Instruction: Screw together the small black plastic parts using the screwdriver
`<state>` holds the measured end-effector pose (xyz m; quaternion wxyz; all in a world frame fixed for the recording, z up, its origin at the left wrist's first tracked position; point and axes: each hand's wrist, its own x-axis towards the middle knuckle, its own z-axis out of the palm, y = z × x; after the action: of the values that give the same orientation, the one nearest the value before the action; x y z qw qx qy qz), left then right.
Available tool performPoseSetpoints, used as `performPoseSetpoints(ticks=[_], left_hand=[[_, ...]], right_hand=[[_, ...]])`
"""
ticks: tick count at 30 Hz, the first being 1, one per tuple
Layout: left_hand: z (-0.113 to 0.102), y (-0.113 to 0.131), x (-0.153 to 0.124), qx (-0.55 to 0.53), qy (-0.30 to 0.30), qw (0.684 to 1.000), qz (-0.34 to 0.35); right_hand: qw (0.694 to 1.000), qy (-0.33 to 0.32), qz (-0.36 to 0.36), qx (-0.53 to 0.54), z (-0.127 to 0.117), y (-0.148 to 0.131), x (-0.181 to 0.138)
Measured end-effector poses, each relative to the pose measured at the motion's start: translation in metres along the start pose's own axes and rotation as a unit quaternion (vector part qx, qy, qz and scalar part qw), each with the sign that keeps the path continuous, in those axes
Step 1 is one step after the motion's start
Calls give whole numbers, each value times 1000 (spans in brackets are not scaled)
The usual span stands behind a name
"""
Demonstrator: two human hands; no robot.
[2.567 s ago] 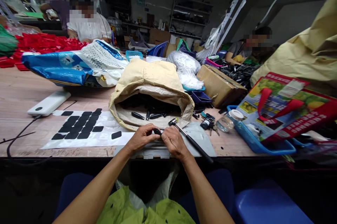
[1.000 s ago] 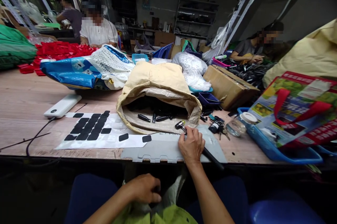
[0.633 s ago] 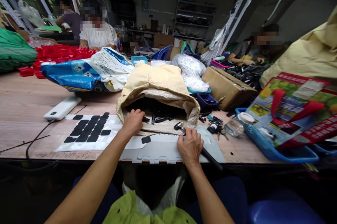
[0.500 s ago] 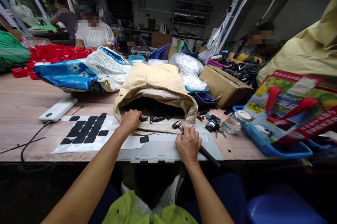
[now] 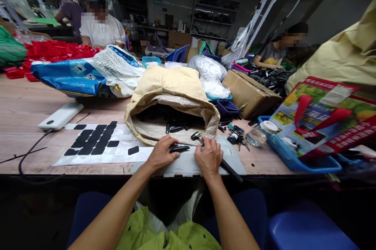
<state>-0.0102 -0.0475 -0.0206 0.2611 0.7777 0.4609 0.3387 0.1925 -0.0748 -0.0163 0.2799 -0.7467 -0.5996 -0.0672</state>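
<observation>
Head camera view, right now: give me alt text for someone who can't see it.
A person's left hand holds a slim black piece over a grey sheet on a workbench, while the right hand grasps a hammer. Beyond, a beige sack lies open with more black pieces in its mouth; dark squares sit on white paper to the left.

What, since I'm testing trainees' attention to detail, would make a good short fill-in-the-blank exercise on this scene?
1. The ____ hand holds something slim and black in front of the open beige sack.
2. The right hand grips a ____ with a metal head and black handle.
3. The black patches lie on a sheet whose colour is ____.
4. The strap of the fruit-printed bag is ____.

Missing words: left; hammer; white; red.
</observation>
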Motion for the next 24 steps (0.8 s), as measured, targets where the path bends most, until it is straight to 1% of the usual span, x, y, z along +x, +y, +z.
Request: performPoseSetpoints(ticks=[3, 5, 7, 8, 10, 13, 15, 17, 18, 20, 22, 24], left_hand=[[-2, -2, 0, -2, 7, 1000, -3], [-2, -1, 1, 2, 3, 1000, -4], [-1, -1, 2, 3, 4, 1000, -6], [-1, -1, 2, 1, 5, 1000, -9], [0, -2, 2, -4, 6, 1000, -15], [0, -2, 2, -16, 6, 1000, -18], [-1, -1, 2, -22, 10, 999, -20], [-2, 0, 2, -24, 13, 999, -25], [-3, 1, 2, -23, 12, 999, -27], [-4, 3, 3, -19, 10, 999, -32], [-4, 3, 3, -12, 10, 999, -33], [-4, 3, 3, -6, 12, 999, -33]], right_hand=[[1000, 0, 18, -5, -3, 7, 0], [999, -27, 34, -23, -7, 12, 3], [997, -61, 35, -32, -11, 15, 5], [997, -68, 31, -26, -13, 16, 6], [998, -57, 23, 17, -18, 15, 5], [989, -32, -19, 140, -25, 9, -5], [974, -46, -61, 211, -30, 1, -16], [962, -71, -95, 244, -34, -7, -26], [960, -77, -108, 247, -36, -12, -31], [961, -67, -125, 236, -39, -21, -38], [967, -51, -137, 207, -39, -28, -43], [974, -49, -148, 166, -38, -31, -46]])
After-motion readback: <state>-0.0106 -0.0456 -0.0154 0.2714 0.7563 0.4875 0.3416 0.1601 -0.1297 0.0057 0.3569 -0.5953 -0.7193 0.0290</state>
